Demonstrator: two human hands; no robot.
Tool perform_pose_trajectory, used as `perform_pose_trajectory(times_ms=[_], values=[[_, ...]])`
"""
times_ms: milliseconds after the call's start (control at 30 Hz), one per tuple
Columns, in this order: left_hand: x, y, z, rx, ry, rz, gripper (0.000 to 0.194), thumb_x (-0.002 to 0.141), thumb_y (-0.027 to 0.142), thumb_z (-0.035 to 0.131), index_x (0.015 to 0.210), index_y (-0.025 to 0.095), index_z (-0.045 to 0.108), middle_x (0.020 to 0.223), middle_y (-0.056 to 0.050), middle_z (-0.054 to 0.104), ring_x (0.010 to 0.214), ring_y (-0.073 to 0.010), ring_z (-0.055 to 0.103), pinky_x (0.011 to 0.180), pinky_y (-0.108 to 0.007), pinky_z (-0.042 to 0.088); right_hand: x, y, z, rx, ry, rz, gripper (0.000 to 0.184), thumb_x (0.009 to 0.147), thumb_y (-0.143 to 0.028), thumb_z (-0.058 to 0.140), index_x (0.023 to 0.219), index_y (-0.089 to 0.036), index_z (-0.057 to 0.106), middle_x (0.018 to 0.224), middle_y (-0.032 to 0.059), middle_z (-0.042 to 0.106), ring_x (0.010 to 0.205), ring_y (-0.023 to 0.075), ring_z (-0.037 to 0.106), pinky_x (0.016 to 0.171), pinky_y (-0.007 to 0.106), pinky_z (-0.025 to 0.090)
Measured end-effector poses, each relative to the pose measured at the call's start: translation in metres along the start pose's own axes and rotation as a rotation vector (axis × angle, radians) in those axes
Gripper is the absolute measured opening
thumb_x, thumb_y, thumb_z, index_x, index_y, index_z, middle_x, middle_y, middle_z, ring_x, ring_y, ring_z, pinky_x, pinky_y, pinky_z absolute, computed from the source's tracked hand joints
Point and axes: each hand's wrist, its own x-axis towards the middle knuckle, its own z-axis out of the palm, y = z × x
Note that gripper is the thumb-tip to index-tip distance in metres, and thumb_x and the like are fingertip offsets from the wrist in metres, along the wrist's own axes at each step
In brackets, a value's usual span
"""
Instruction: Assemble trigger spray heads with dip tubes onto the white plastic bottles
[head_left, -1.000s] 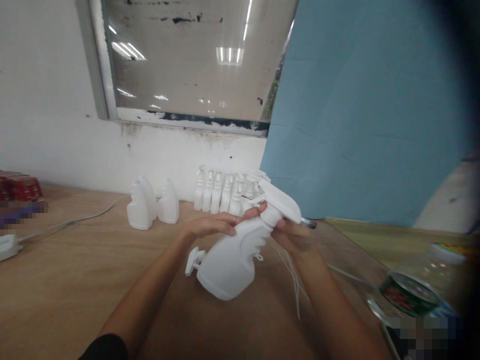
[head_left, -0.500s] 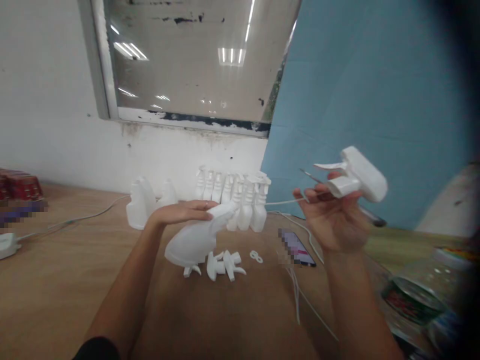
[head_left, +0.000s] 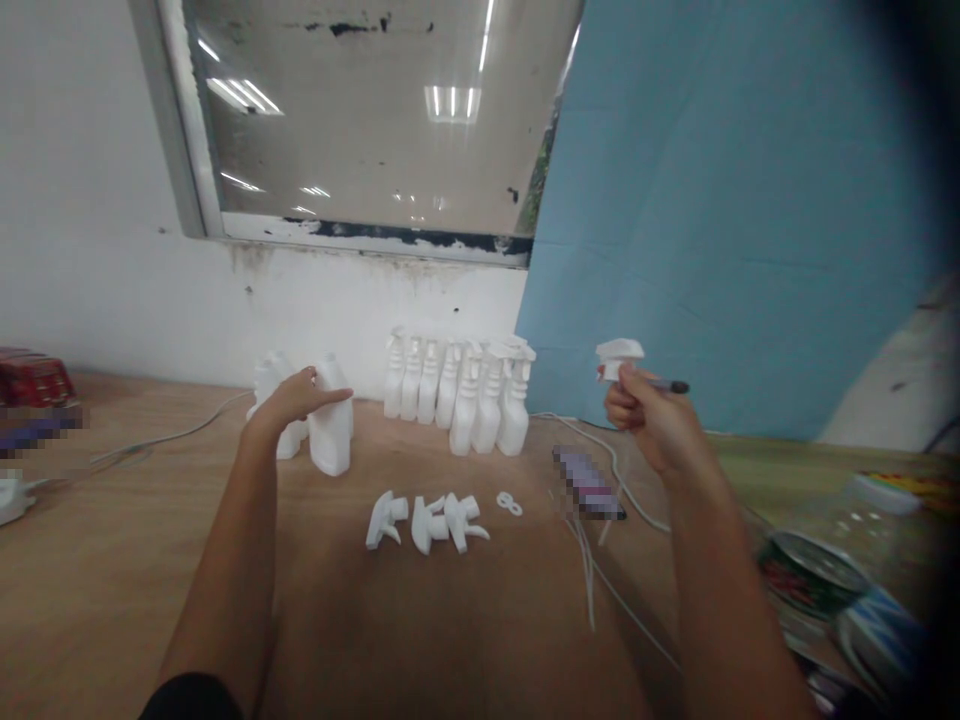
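My left hand (head_left: 294,398) is closed around the upper part of a white spray bottle (head_left: 330,440) without a head, upright at the back left. More headless white bottles (head_left: 268,385) stand behind that hand. Raised at the right, my right hand (head_left: 637,405) grips a white trigger spray head (head_left: 621,350). A slim dark-ended tool (head_left: 671,386) also sticks out of this fist; its kind is unclear. Three loose trigger heads (head_left: 429,525) lie at mid-table, with small white rings (head_left: 509,503) to their right.
Several white bottles with trigger heads (head_left: 486,410) stand grouped by the wall. A phone (head_left: 589,483) lies right of the rings, near thin white tubes (head_left: 585,580) and a cable (head_left: 616,465). A clear plastic jar (head_left: 817,570) is at the right edge, a red box (head_left: 34,375) far left.
My left hand has carried the bottle back and left, turning it from tilted to upright. My right hand has turned over and moved slightly left with the spray head, uncovering one loose head.
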Motion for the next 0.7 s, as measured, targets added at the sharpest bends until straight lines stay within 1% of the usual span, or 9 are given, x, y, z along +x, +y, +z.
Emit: perform_pose_trajectory(times_ms=[67, 133, 233, 367, 500, 600, 700], values=[[0.003, -0.003, 0.001, 0.004, 0.015, -0.064, 0.083, 0.067, 0.06, 0.07, 0.127, 0.009, 0.044, 0.109, -0.019, 0.064, 0.08, -0.027, 0.066, 0.047, -0.026, 0.047, 0.004, 0.008, -0.001, -0.075, 0.047, 0.002, 0.03, 0.075, -0.046, 0.071, 0.078, -0.02, 0.056, 0.052, -0.0103, 0.023, 0.039, 0.0039, 0.015, 0.035, 0.018, 0.009], [0.006, -0.006, 0.003, 0.003, 0.02, -0.103, 0.086, 0.068, 0.059, 0.071, 0.129, 0.006, 0.041, 0.104, -0.02, 0.066, 0.079, -0.0278, 0.068, 0.046, -0.026, 0.048, 0.006, 0.014, -0.001, -0.121, 0.071, 0.004, 0.033, 0.075, -0.048, 0.071, 0.079, -0.019, 0.056, 0.051, -0.011, 0.023, 0.038, 0.0032, 0.013, 0.034, 0.018, 0.008], [0.011, -0.011, 0.007, -0.01, 0.014, -0.139, 0.085, 0.068, 0.057, 0.073, 0.127, 0.005, 0.04, 0.097, -0.021, 0.068, 0.071, -0.0266, 0.069, 0.044, -0.025, 0.049, 0.008, 0.023, -0.002, -0.137, 0.087, 0.04, 0.034, 0.074, -0.048, 0.071, 0.078, -0.019, 0.054, 0.05, -0.0116, 0.024, 0.036, 0.0022, 0.013, 0.032, 0.017, 0.009], [0.016, -0.016, 0.014, -0.031, 0.012, -0.178, 0.08, 0.072, 0.055, 0.071, 0.124, 0.003, 0.04, 0.096, -0.022, 0.068, 0.062, -0.0248, 0.069, 0.044, -0.027, 0.051, 0.012, 0.042, -0.001, -0.168, 0.095, 0.186, 0.033, 0.077, -0.047, 0.068, 0.075, -0.019, 0.052, 0.048, -0.0117, 0.026, 0.033, 0.0009, 0.015, 0.031, 0.015, 0.01], [0.02, -0.02, 0.022, -0.049, 0.003, -0.213, 0.077, 0.074, 0.052, 0.07, 0.123, 0.001, 0.04, 0.095, -0.024, 0.068, 0.058, -0.0248, 0.069, 0.042, -0.028, 0.052, 0.017, 0.07, 0.0, -0.226, 0.123, 0.307, 0.039, 0.078, -0.047, 0.068, 0.065, -0.02, 0.043, 0.046, -0.0107, 0.031, 0.031, 0.0004, 0.019, 0.03, 0.014, 0.011], [0.021, -0.021, 0.026, -0.054, 0.022, -0.237, 0.081, 0.072, 0.052, 0.072, 0.126, 0.001, 0.037, 0.102, -0.026, 0.065, 0.066, -0.0265, 0.07, 0.042, -0.027, 0.052, 0.019, 0.089, -0.001, -0.269, 0.121, 0.372, 0.041, 0.077, -0.047, 0.069, 0.064, -0.021, 0.04, 0.044, -0.0107, 0.032, 0.03, 0.0006, 0.02, 0.029, 0.014, 0.011], [0.021, -0.022, 0.028, -0.044, 0.072, -0.247, 0.083, 0.071, 0.051, 0.074, 0.128, 0.003, 0.037, 0.117, -0.028, 0.058, 0.086, -0.03, 0.069, 0.043, -0.023, 0.052, 0.019, 0.101, -0.004, -0.318, 0.098, 0.432, 0.04, 0.078, -0.048, 0.069, 0.066, -0.022, 0.04, 0.042, -0.0118, 0.03, 0.029, 0.0017, 0.019, 0.028, 0.015, 0.011]])
